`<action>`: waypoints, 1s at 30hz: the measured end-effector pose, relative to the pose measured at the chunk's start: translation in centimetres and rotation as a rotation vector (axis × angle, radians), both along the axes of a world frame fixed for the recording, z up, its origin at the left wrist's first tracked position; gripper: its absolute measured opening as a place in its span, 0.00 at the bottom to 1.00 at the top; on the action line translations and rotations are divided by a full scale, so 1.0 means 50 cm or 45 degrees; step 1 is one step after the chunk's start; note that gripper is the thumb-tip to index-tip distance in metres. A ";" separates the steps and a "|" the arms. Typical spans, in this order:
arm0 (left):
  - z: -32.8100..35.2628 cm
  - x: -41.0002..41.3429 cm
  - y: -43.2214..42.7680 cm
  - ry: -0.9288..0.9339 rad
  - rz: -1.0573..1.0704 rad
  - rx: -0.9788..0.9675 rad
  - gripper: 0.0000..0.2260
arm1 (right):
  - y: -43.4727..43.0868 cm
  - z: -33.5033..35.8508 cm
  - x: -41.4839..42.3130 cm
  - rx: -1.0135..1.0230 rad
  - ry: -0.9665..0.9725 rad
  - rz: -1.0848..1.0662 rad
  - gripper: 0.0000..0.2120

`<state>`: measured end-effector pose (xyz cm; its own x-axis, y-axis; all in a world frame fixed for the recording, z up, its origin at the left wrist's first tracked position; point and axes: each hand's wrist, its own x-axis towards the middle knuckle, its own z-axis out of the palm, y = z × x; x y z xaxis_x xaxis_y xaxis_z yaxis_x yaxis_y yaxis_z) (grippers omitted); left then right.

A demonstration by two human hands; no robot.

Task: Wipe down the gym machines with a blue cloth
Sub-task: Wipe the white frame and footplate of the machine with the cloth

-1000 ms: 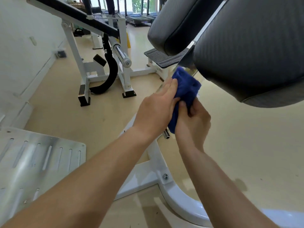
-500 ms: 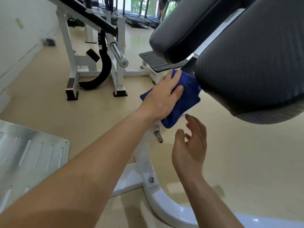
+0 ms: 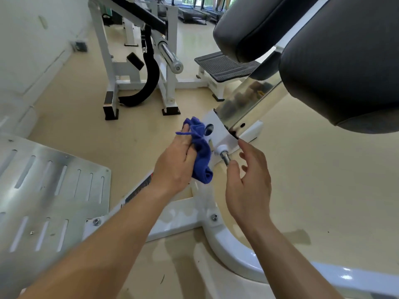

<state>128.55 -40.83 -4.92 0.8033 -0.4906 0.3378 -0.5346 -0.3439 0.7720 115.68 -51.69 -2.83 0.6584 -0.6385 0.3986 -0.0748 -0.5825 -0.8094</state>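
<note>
Gym floor, white machine frame (image 3: 218,134). Left hand (image 3: 177,167) fisted around bunched blue cloth (image 3: 200,154), pressed against frame beside pin (image 3: 224,155). Right hand (image 3: 248,184) open, empty. Cloth looks soft, light, floppy; best gripped wadded in palm.

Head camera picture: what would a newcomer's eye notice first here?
First, the crumpled blue cloth at centre, gripped in the left hand against the white metal machine frame. The right hand is open beside it, near a short silver pin. Large dark grey padded cushions fill the upper right.
</note>
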 end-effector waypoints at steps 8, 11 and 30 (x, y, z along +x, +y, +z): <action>0.054 -0.029 -0.045 -0.140 -0.125 0.074 0.29 | 0.016 -0.066 -0.019 0.059 0.108 0.019 0.21; 0.019 -0.067 -0.029 -0.466 0.041 0.015 0.25 | 0.012 -0.103 -0.041 0.139 0.164 -0.006 0.20; -0.155 -0.181 0.172 -0.167 -0.075 0.118 0.29 | 0.154 -0.195 -0.020 0.923 -0.057 0.690 0.11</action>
<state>119.51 -32.25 -12.65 0.7238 -0.5697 0.3892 -0.6504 -0.3752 0.6605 114.66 -43.99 -12.55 0.9354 -0.3498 0.0523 0.1020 0.1252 -0.9869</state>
